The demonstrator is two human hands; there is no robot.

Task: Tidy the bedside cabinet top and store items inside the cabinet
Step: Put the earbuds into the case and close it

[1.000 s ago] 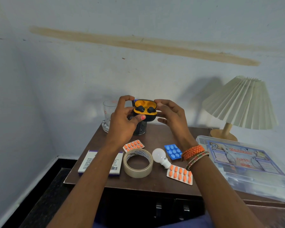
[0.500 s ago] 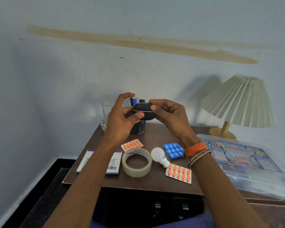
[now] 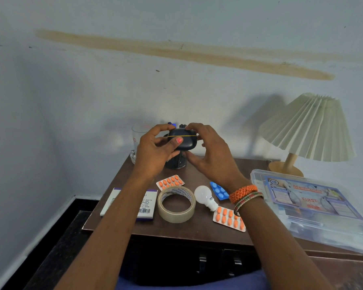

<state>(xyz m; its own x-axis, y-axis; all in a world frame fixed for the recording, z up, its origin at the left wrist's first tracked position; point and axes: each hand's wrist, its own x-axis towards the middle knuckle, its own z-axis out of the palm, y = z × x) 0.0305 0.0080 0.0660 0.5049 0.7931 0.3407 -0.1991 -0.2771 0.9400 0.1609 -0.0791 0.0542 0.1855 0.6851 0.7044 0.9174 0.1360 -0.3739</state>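
At mid-frame we hold the closed earbud case (image 3: 182,141) above the cabinet (image 3: 122,181), left hand (image 3: 155,155) gripping it, right hand (image 3: 210,153) pinching its top. Lowering it carelessly could knock the pen cup (image 3: 176,162) just beneath.

The earbud case (image 3: 182,140), open a second ago, is now closed.

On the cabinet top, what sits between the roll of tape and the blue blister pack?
In the head view, a white light bulb lies between the tape roll and the blue blister pack, its base pointing toward the nearer orange blister pack.
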